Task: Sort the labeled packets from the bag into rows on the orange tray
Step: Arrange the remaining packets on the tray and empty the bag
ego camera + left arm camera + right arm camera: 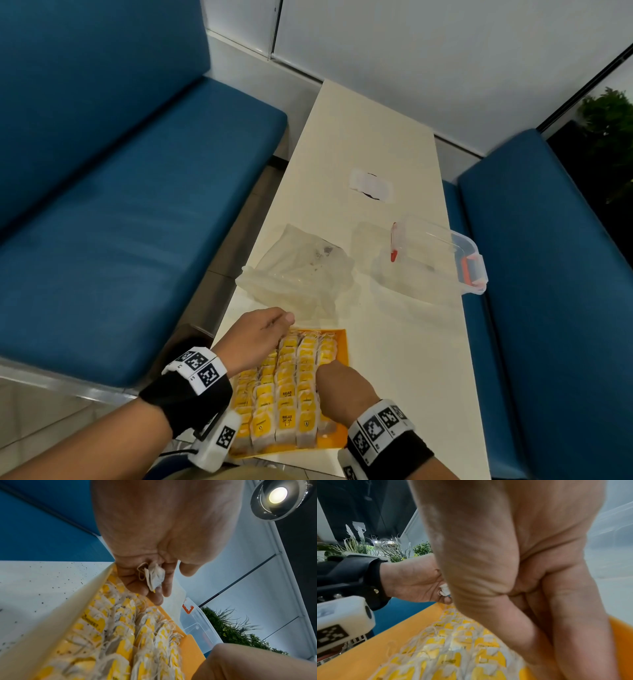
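Observation:
The orange tray [339,440] lies at the table's near edge, filled with rows of yellow-labelled packets [287,394]. My left hand [263,334] hovers over the tray's far left corner. The left wrist view shows its fingers curled round a small white packet [155,576] with a looped string. That packet [444,591] also peeks out in the right wrist view. My right hand [339,382] reaches down onto the right-hand rows; thumb and fingers [573,615] point down among the packets [453,649], their tips out of sight. The crumpled clear bag [301,274] lies just beyond the tray.
A clear box [435,253] with orange latches stands on the cream table [411,359] to the right of the bag. A white slip [371,185] lies farther back. Blue benches [120,240] flank the table on both sides.

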Demonstrator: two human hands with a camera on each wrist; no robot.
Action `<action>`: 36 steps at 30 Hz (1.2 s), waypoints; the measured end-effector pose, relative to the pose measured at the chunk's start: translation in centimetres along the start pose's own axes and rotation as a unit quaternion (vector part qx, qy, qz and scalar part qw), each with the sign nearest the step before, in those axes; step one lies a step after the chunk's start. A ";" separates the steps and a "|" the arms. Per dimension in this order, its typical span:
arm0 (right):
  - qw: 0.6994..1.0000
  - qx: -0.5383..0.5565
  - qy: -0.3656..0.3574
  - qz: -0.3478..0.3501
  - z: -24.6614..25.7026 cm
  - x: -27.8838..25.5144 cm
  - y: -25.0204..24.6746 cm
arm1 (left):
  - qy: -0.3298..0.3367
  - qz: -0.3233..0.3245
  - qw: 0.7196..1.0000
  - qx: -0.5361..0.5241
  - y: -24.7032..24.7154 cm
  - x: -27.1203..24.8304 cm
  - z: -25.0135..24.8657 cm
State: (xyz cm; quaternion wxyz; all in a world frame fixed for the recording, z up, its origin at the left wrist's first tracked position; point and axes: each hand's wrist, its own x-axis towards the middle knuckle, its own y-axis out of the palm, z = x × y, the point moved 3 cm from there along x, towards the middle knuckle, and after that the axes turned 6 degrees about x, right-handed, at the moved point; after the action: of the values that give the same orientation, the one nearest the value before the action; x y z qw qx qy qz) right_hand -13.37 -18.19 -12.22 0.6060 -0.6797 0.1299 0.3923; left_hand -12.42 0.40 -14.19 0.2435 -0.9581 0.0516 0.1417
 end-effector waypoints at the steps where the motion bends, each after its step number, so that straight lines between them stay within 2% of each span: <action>1: 1.000 0.008 0.006 -0.006 0.1 0.1 0.0 | -0.006 0.000 1.000 -0.020 -0.1 0.0 0.1; 8: 0.999 0.035 0.035 -0.016 0.4 0.5 0.4 | -0.014 0.001 0.998 -0.067 -0.3 0.0 0.1; 11: 0.999 0.029 0.031 -0.018 0.5 0.5 0.5 | -0.019 0.004 0.997 -0.077 -0.4 -0.2 -0.1; 15: 0.999 0.029 0.015 -0.026 0.3 0.1 0.3 | -0.049 0.019 0.988 -0.144 -0.9 0.0 -0.3; 19: 0.991 0.085 -0.002 -0.106 0.2 -0.2 -2.8 | -0.098 0.047 0.962 -0.250 -1.2 0.2 -0.8; 21: 0.977 0.116 -0.032 -0.174 0.6 -0.1 -4.6 | -0.122 0.065 0.945 -0.298 -1.0 0.2 -1.0; 23: 0.954 0.196 -0.062 -0.217 1.3 -0.1 -5.9 | -0.138 0.086 0.927 -0.337 -0.6 0.3 -1.1; 26: 0.922 0.301 -0.096 -0.224 2.1 0.3 -6.1 | -0.158 0.103 0.899 -0.394 -0.2 0.3 -1.3; 31: 0.909 0.328 -0.142 -0.214 2.2 0.6 -5.3 | -0.177 0.093 0.872 -0.448 -0.3 0.0 -1.1; 36: 0.862 0.393 -0.173 -0.270 2.0 0.5 -4.9 | -0.180 0.112 0.841 -0.497 -0.3 -0.5 -1.6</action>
State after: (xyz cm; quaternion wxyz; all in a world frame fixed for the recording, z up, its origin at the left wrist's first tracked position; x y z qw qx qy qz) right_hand -10.58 -15.07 -8.88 0.9179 -0.3146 -0.0225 0.2409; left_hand -12.45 -0.08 -12.53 -0.2782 -0.8958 0.0361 0.3447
